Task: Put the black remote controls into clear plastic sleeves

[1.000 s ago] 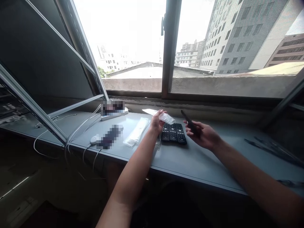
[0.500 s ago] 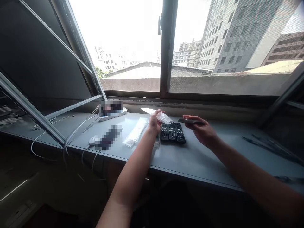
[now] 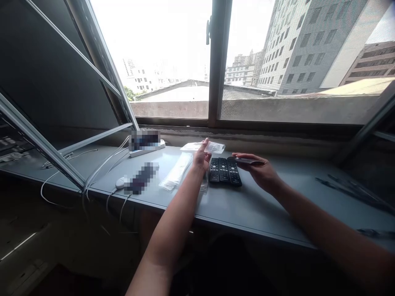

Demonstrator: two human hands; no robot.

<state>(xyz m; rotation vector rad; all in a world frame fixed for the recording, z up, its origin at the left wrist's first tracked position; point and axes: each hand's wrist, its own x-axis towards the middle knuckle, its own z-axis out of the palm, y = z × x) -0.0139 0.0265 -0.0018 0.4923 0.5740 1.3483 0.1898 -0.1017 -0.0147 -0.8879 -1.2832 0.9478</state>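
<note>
Clear plastic bag [image 3: 203, 146], pinched in the left hand [image 3: 201, 159] fingers, now held level above the bench [image 3: 262, 205]; black remote [image 3: 246, 160], gripped by the right hand [image 3: 261, 172], tipped flat from upright a second ago, lines up near the bag's end, over three remotes [image 3: 224, 170].

I'm seeing thin clear plastic, glossy and crinkled, in the bag [image 3: 212, 146] my left hand [image 3: 201, 158] pinches. My right hand [image 3: 262, 172] grips a remote [image 3: 245, 160] of matt black plastic. The three remotes [image 3: 224, 170] lying flat look the same matt black. To their left, a second clear sleeve [image 3: 177, 170] glints on the desk [image 3: 262, 205], which is smooth grey with a faint sheen. At the far side, the window frame [image 3: 216, 61] looks like painted metal and the ledge [image 3: 277, 109] like rough concrete.
</note>
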